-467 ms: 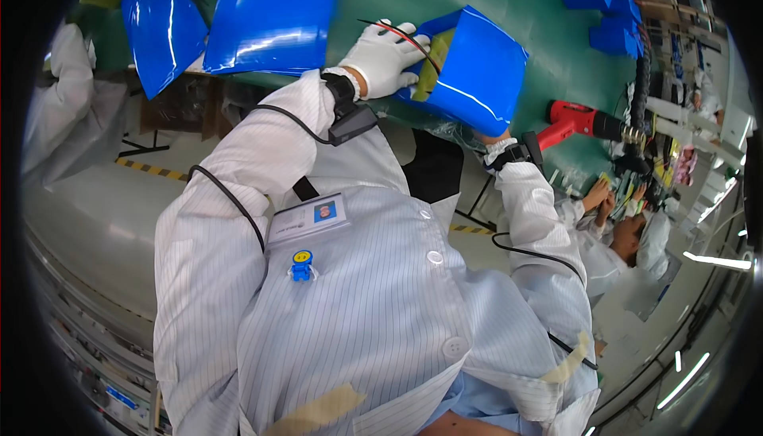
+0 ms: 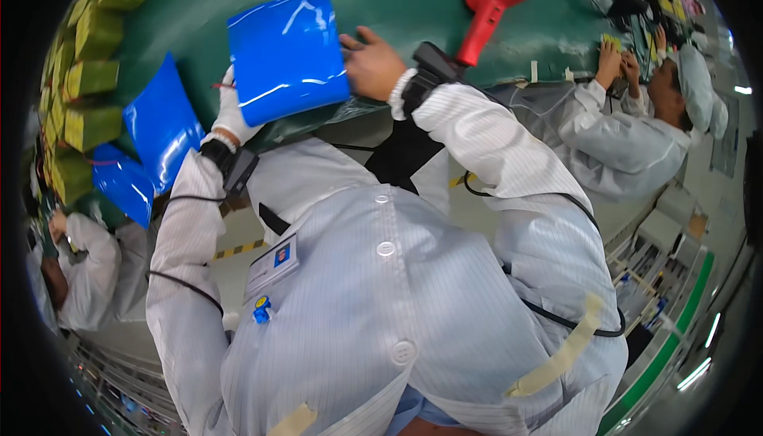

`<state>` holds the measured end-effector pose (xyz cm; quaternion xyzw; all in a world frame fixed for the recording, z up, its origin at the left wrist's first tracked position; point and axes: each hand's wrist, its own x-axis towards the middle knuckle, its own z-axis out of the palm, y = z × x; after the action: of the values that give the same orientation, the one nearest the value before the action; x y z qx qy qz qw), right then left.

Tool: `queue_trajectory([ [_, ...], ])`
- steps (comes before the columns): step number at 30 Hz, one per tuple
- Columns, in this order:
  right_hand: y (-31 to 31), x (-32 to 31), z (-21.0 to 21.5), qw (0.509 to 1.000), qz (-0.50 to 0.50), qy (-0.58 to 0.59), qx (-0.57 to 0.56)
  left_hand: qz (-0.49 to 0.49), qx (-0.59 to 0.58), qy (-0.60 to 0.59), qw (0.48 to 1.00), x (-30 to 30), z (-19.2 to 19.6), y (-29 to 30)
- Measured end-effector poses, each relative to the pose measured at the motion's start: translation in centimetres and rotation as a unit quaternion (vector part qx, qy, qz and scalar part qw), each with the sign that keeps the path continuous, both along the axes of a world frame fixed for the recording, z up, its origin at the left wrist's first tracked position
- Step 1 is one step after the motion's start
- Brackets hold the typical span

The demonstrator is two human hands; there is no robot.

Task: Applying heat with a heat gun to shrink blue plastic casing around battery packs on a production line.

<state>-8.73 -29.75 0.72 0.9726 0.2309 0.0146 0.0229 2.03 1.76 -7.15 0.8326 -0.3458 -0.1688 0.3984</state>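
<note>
A glossy blue plastic sleeve (image 2: pixel 288 58) lies on the green table in front of me. My left hand (image 2: pixel 232 110), in a white glove, is against its left end; the fingers are mostly hidden behind the sleeve. A short bit of red wire (image 2: pixel 220 85) sticks out beside that hand. My right hand (image 2: pixel 375 66) is bare and lies at the sleeve's right edge, fingers apart, the fingertips close to or touching the plastic. What is inside the sleeve is hidden from here.
A red heat gun (image 2: pixel 494 11) lies beyond my right wrist. Two more blue sleeves (image 2: pixel 165 122) rest at the left, near stacked yellow-green blocks (image 2: pixel 94 78). A co-worker (image 2: pixel 636 118) sits at the right; another person's arm (image 2: pixel 87 257) shows at the far left.
The view has swung round. The sleeve now covers the yellow-green block that showed in its open end. My left hand has shifted down its left side; my right hand has come out from behind it.
</note>
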Motion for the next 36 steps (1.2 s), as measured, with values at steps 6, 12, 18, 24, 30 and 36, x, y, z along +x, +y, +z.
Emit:
queue_trajectory([
  [6, 1.5, 0.9, 0.8, 0.996, -0.024, 0.05, 0.077, -0.154, 0.209, -0.185, 0.948, 0.7, 0.3, 4.1],
  [12, 0.5, 1.5, 1.1, 0.986, -0.032, 0.121, 0.111, -0.185, 0.31, -0.134, 0.923, 2.0, 0.2, 4.9],
  [18, 1.0, 0.8, 1.1, 0.989, -0.058, 0.062, 0.122, -0.19, 0.324, -0.133, 0.917, 3.2, 1.6, 2.6],
  [24, 0.7, 0.1, 5.8, 0.794, -0.147, 0.132, 0.575, -0.182, 0.313, -0.13, 0.923, 2.8, 1.9, 2.4],
  [30, 1.8, 0.9, 5.4, 0.494, -0.191, 0.221, 0.819, -0.165, 0.281, -0.137, 0.935, 1.5, 1.7, 3.0],
  [36, 4.0, 1.2, 8.2, 0.649, -0.254, 0.184, 0.693, -0.126, 0.198, -0.174, 0.956, 0.6, 0.9, 3.0],
])
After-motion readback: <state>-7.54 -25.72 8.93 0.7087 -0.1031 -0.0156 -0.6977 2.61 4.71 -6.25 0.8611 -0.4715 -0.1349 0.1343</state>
